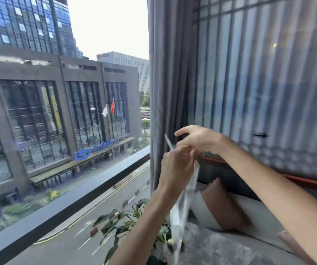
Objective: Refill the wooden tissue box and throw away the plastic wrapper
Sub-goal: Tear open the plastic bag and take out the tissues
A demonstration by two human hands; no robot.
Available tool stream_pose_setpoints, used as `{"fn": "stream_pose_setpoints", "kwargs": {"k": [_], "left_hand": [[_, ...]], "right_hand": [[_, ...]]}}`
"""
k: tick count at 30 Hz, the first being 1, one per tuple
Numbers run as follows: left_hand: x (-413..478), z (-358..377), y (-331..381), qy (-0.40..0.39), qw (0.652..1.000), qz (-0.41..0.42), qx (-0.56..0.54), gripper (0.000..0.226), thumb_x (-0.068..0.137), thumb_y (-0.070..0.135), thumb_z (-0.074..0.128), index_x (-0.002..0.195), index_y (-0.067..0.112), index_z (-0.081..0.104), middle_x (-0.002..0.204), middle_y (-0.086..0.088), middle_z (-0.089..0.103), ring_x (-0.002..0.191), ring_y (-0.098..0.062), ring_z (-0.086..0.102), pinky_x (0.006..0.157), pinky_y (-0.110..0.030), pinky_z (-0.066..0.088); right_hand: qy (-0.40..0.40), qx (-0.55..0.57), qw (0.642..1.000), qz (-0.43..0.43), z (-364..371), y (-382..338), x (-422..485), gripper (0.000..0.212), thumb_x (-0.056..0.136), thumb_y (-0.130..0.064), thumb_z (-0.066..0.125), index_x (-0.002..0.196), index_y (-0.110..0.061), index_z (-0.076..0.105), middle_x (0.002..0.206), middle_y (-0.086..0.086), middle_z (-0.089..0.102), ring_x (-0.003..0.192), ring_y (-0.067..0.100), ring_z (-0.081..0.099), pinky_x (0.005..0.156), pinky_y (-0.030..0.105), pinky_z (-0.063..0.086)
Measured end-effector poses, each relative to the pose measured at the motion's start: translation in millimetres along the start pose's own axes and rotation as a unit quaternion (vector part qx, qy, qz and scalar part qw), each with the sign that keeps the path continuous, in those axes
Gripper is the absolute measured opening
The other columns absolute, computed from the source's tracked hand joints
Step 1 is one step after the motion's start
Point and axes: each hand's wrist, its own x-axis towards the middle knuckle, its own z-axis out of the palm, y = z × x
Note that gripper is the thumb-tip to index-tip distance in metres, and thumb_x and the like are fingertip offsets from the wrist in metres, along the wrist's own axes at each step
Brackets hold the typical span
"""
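Note:
Both my hands are raised in front of the grey curtain. My left hand is closed on the top of a clear, crumpled plastic wrapper, which hangs down blurred from it, with a thin tip sticking up above the fist. My right hand sits just above and touches the left, its thumb and fingers pinched at the wrapper's top edge. The wooden tissue box is out of view.
A large window fills the left, with a dark sill below it. A grey curtain hangs in the centre. A leafy plant stands below my arms. A brown cushion leans on a bench at right.

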Motion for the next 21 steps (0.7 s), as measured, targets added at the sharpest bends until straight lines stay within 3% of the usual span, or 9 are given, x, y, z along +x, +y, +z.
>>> {"fn": "stream_pose_setpoints", "kwargs": {"k": [2, 5, 8, 10, 12, 15, 17, 19, 21], "left_hand": [[-10.7, -13.0, -13.9, 0.038, 0.994, -0.004, -0.105, 0.027, 0.093, 0.036, 0.057, 0.114, 0.024, 0.07, 0.103, 0.004, 0.077, 0.097, -0.006, 0.071, 0.082, -0.029, 0.059], [-2.7, -39.3, -55.6, 0.124, 0.986, -0.06, -0.091, 0.058, 0.088, 0.038, 0.064, 0.141, 0.02, 0.047, 0.146, -0.004, 0.051, 0.135, -0.014, 0.044, 0.112, -0.029, 0.037], [26.2, -62.9, -81.0, 0.022, 0.975, -0.167, -0.147, 0.094, 0.081, 0.041, 0.072, 0.153, 0.016, 0.018, 0.16, -0.009, 0.025, 0.146, -0.02, 0.025, 0.12, -0.042, 0.024], [41.7, -69.9, -81.7, -0.049, 0.947, -0.183, -0.259, 0.083, 0.086, 0.023, 0.071, 0.152, 0.011, 0.022, 0.151, -0.016, 0.041, 0.13, -0.017, 0.051, 0.107, -0.031, 0.044], [51.7, -70.0, -77.1, -0.075, 0.927, -0.157, -0.332, 0.057, 0.087, 0.006, 0.068, 0.138, 0.003, 0.044, 0.121, -0.016, 0.066, 0.097, -0.01, 0.069, 0.082, -0.022, 0.055], [60.5, -61.1, -60.4, -0.068, 0.925, -0.106, -0.359, 0.027, 0.084, 0.005, 0.07, 0.107, -0.007, 0.064, 0.093, -0.022, 0.071, 0.08, -0.027, 0.066, 0.072, -0.036, 0.053], [64.0, -52.3, -42.0, -0.059, 0.922, -0.082, -0.373, 0.016, 0.082, 0.007, 0.073, 0.092, -0.004, 0.069, 0.076, -0.014, 0.072, 0.066, -0.023, 0.064, 0.063, -0.031, 0.055], [68.3, -42.9, -22.8, -0.063, 0.926, -0.05, -0.369, 0.011, 0.082, 0.007, 0.074, 0.086, -0.002, 0.07, 0.064, -0.001, 0.07, 0.054, -0.012, 0.062, 0.053, -0.022, 0.052], [72.4, -35.9, -6.8, -0.076, 0.926, -0.019, -0.368, 0.015, 0.083, 0.006, 0.073, 0.087, -0.007, 0.067, 0.06, 0.004, 0.068, 0.052, -0.007, 0.059, 0.05, -0.017, 0.049]], "right_hand": [[-0.001, -0.054, 0.997, -0.047, -16.3, 3.7, -4.9, 0.053, 0.088, -0.011, 0.066, 0.139, -0.017, 0.05, 0.082, 0.004, 0.076, 0.063, 0.012, 0.073, 0.053, 0.022, 0.053], [0.029, -0.108, 0.985, -0.13, -40.2, 9.1, -20.5, 0.048, 0.093, -0.019, 0.064, 0.138, -0.026, 0.05, 0.087, -0.006, 0.079, 0.092, 0.007, 0.073, 0.082, 0.027, 0.054], [0.018, -0.102, 0.977, -0.186, -59.5, 8.2, -33.2, 0.042, 0.095, -0.02, 0.063, 0.134, -0.03, 0.051, 0.088, -0.007, 0.078, 0.088, 0.009, 0.074, 0.089, 0.034, 0.056], [0.021, -0.082, 0.973, -0.213, -71.2, 3.8, -41.3, 0.038, 0.095, -0.015, 0.062, 0.131, -0.027, 0.054, 0.087, -0.002, 0.078, 0.085, 0.012, 0.074, 0.088, 0.033, 0.057], [0.053, -0.099, 0.966, -0.231, -83.3, 2.9, -50.1, 0.036, 0.095, -0.015, 0.062, 0.128, -0.029, 0.056, 0.086, -0.003, 0.077, 0.086, 0.009, 0.073, 0.085, 0.028, 0.055], [0.175, -0.21, 0.94, -0.206, -101.6, 12.6, -65.8, 0.04, 0.096, -0.026, 0.062, 0.129, -0.042, 0.049, 0.092, -0.014, 0.075, 0.081, -0.005, 0.066, 0.08, 0.027, 0.047], [0.243, -0.297, 0.909, -0.165, -105.1, 17.6, -76.3, 0.053, 0.092, -0.05, 0.057, 0.141, -0.044, 0.037, 0.112, -0.024, 0.067, 0.083, -0.01, 0.057, 0.085, 0.032, 0.043], [0.245, -0.308, 0.902, -0.18, -98.4, 16.1, -79.4, 0.072, 0.083, -0.069, 0.053, 0.147, -0.043, 0.032, 0.12, -0.029, 0.057, 0.104, -0.004, 0.051, 0.094, 0.032, 0.039], [0.214, -0.235, 0.922, -0.221, -88.3, 7.6, -77.4, 0.063, 0.079, -0.069, 0.058, 0.136, -0.044, 0.05, 0.114, -0.029, 0.065, 0.11, -0.005, 0.055, 0.095, 0.026, 0.039]]}}
